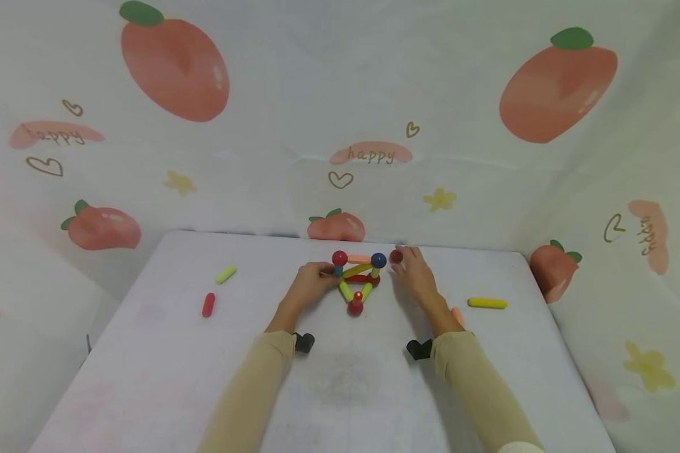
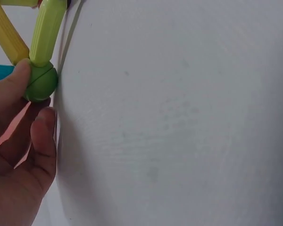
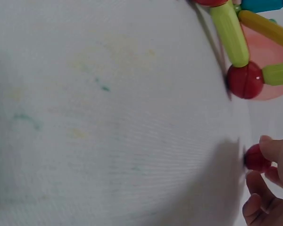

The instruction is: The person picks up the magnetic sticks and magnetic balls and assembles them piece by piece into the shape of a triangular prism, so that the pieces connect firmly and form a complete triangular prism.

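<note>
Near the table's back edge stands a frame of magnetic rods and balls. It has a triangular base of a red rod and two lime rods, and a peach rod joins a red top ball to a dark blue ball. A yellow rod slants across. With thumb and fingers, my left hand pinches the green corner ball. Just right of the frame, my right hand pinches a loose red ball, apart from the structure.
On the white table's left lie a red rod and a short lime rod. To the right is a yellow rod; a peach rod is partly hidden by my right wrist. A printed cloth rises behind.
</note>
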Tool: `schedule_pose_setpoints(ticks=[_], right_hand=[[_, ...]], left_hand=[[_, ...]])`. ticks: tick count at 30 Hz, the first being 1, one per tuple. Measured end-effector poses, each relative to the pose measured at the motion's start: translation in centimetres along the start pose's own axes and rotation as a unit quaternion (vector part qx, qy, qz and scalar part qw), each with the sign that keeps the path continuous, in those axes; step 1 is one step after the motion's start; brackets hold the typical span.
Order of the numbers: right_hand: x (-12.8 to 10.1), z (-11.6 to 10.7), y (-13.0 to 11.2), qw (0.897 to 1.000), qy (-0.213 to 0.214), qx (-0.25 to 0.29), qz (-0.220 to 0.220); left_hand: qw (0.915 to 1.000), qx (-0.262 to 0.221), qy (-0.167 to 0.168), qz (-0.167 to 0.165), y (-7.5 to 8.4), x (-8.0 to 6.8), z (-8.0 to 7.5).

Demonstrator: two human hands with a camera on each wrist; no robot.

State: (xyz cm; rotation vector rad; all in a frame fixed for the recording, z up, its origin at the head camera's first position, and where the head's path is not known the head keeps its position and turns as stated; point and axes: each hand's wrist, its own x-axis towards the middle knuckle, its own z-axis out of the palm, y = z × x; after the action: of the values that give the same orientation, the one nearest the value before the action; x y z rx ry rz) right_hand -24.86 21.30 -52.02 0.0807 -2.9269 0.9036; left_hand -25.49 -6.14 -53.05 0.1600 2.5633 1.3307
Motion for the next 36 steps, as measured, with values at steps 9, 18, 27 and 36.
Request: schedule_pose_setpoints(ticks=[9,18,27,36], right_hand=[[-0.6,0.6,0.2,0.999,-0.016,0.011,0.048],[-4.5,-0.7,-2.0,0.988,0.109,0.108,0.009],[-7.7,0.2,-6.0,0.968,0.144,0.173,-0.108],[-8.4,1.9,-7.5,0.973,0.07,0.162,-0.146]], left_hand=[[0.9997,0.017,0.003,-0.017,0.8,-0.2,-0.1],[0.9993,0.021,-0.006,-0.032,1.5,-0.3,-0.2],[0.9989,0.033,-0.004,-0.034,1.6,0.2,-0.1],[0.9985,0.042,0.004,-0.036,1.6,0.0,-0.2]])
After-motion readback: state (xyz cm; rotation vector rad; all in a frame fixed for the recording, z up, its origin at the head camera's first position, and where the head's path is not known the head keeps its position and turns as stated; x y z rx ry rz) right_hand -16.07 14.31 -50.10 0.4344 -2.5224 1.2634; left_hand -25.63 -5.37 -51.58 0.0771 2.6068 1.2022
